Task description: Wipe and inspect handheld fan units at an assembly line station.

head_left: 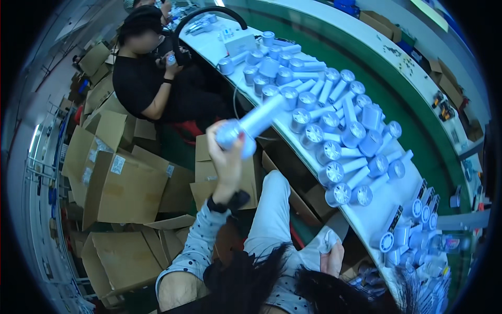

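Device (258,118) in left hand (227,160), right hand (332,259) apart

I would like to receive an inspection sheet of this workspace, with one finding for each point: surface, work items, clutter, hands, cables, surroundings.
Surface: white table, largely covered.
Work items: one pale handled unit raised off the table; many similar units lying on it, closely set.
Clutter: open cardboard boxes to the person's left.
Hands: left hand grips the raised unit; right hand is low near the lap, its hold unclear.
Cables: thin cable hanging by the table edge.
Surroundings: seated co-worker in black beside the table, holding something small.
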Motion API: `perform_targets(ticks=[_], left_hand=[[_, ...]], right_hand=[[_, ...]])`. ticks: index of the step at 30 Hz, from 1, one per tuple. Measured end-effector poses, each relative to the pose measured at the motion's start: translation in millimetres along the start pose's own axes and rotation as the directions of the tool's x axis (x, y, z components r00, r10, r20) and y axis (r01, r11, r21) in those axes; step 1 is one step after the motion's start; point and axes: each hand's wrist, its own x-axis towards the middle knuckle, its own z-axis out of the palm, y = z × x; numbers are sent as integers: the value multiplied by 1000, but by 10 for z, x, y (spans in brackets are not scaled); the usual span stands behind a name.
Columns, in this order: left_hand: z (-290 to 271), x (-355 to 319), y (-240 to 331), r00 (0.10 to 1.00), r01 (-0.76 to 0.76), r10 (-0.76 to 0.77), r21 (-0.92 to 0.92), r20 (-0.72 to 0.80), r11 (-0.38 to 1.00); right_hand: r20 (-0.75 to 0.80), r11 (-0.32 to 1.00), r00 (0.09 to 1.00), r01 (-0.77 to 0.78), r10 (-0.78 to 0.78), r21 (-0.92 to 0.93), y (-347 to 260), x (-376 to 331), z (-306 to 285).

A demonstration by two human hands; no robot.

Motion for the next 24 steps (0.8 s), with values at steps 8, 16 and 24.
perform_targets(ticks=[8, 16, 24], left_hand=[[-355, 1679, -1456, 959, -75, 223, 603, -173, 794], [29, 2041, -2331, 992, -29, 105, 659, -76, 752], [207, 2397, -2657, 995, -24, 79, 629, -60, 777]], right_hand=[[-39, 963, 995, 82, -95, -257, -151, 361, 110], [52, 983, 988, 153, -148, -106, 18, 638, -281], [-4, 986, 986, 167, -167, 0, -156, 879, 84]])
